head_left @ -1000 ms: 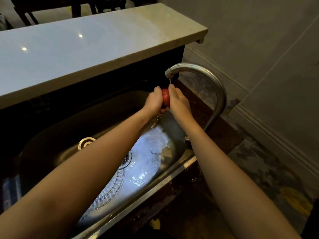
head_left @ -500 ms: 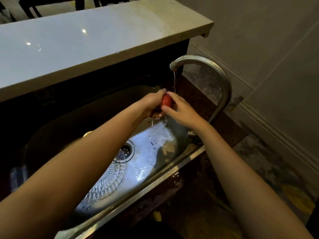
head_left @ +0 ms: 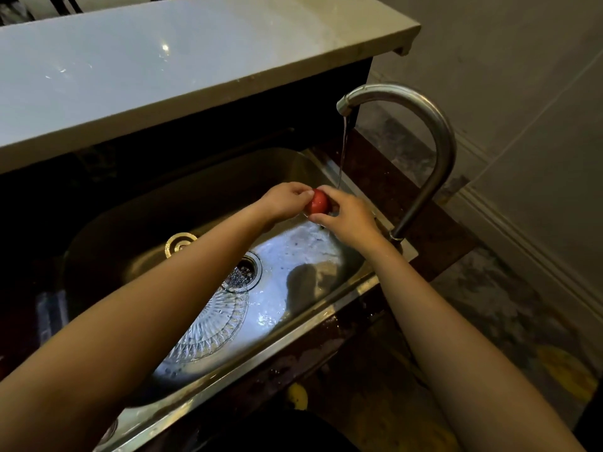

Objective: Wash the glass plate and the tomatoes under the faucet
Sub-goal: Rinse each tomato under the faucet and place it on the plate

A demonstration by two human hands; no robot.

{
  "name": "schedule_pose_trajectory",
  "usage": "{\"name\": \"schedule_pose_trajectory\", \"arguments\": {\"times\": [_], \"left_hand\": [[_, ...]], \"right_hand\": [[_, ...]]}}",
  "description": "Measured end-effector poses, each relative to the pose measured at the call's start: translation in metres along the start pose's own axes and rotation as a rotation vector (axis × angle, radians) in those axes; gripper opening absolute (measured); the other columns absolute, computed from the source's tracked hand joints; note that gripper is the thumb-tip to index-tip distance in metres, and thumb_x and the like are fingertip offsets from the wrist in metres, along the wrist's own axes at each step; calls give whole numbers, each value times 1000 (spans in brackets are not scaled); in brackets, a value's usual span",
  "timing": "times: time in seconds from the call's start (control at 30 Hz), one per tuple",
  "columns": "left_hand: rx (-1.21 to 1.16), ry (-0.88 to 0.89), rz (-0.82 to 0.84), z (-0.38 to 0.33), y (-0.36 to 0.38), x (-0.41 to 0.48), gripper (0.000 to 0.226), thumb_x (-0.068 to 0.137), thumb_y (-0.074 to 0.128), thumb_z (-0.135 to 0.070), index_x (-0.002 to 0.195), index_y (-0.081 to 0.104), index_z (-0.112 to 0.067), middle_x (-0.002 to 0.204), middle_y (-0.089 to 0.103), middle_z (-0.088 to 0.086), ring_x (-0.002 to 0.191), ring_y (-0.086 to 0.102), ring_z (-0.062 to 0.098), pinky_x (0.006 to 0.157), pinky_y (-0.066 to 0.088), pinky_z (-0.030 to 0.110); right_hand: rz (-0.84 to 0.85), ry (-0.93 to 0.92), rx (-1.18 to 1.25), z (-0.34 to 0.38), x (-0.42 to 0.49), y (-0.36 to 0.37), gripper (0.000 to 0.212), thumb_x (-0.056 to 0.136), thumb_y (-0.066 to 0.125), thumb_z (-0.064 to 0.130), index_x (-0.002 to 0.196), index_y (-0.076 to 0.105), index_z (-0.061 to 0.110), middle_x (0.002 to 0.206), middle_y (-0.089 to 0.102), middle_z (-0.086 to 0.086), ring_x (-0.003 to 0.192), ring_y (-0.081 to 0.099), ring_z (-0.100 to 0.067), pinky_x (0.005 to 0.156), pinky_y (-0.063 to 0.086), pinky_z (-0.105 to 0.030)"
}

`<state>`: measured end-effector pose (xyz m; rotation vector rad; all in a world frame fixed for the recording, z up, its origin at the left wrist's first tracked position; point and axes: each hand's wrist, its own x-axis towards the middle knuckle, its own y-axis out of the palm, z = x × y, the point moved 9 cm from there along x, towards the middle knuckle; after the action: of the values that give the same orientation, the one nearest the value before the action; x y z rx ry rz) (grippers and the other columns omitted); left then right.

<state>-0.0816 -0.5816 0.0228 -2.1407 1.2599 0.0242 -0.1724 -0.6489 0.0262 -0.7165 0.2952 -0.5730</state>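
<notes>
Water falls in a thin stream from the faucet, whose spout arches in from the three o'clock end of the sink, and lands where we see both hands meet. Between them is a red tomato, held in the air above the sink's three o'clock end, clear of the bottom.

The left hand comes at it from nine o'clock, its fingers curled round that side of the tomato. The right hand closes on it from three o'clock, thumb at the tomato's six o'clock and fingers at its twelve. The tomato is therefore grasped from both sides, and we see only its middle. The stream touches down at the tomato's one o'clock edge, on the right hand's fingertips.

Down in the sink we find the plate, clear cut glass with a ribbed pattern. It lies on the bottom at seven o'clock of the drain, its rim reaching the drain's ring. The left forearm hides its nine o'clock part, and the wet bottom shines around it.

A brass ring sits on the sink's wall at nine o'clock of the drain. At twelve o'clock, above the sink, runs a pale tabletop. A grey wall stands at two o'clock, behind the faucet.
</notes>
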Motion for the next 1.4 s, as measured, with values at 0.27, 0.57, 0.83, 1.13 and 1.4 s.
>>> {"name": "schedule_pose_trajectory", "arguments": {"times": [0.27,0.57,0.83,1.13,1.4], "left_hand": [[20,-19,-107,33,-23,-11,33,95,45,-33,122,59,-20,120,62,5,99,49,13,83,36,28],[175,-240,-364,125,-98,-77,34,92,50,-35,123,59,-23,124,63,3,116,54,21,89,38,25],[552,-368,-646,224,-140,-254,54,80,66,-12,131,51,-2,134,49,26,126,42,43,106,33,55],[795,-450,-436,289,-97,-302,68,95,13,-50,138,40,-4,147,35,19,137,30,36,112,25,52],[795,-409,-458,293,-96,-303,64,92,29,-43,142,32,-2,150,28,20,139,25,35,113,26,50]], "right_hand": [[53,-47,11,17,3,29,59,79,69,28,133,45,20,127,58,-7,116,54,-21,84,41,-23],[361,-166,67,89,13,146,54,75,73,15,124,49,11,126,50,-12,111,52,-23,94,46,-33],[602,-73,-37,84,4,282,53,70,76,13,116,51,4,123,50,-16,113,50,-29,94,42,-36],[596,-74,-329,25,-25,349,44,74,69,15,111,49,2,119,46,-21,110,49,-34,88,42,-33],[696,-136,-468,18,-25,355,57,72,75,24,118,48,6,122,48,-18,114,45,-33,92,39,-37]]}}
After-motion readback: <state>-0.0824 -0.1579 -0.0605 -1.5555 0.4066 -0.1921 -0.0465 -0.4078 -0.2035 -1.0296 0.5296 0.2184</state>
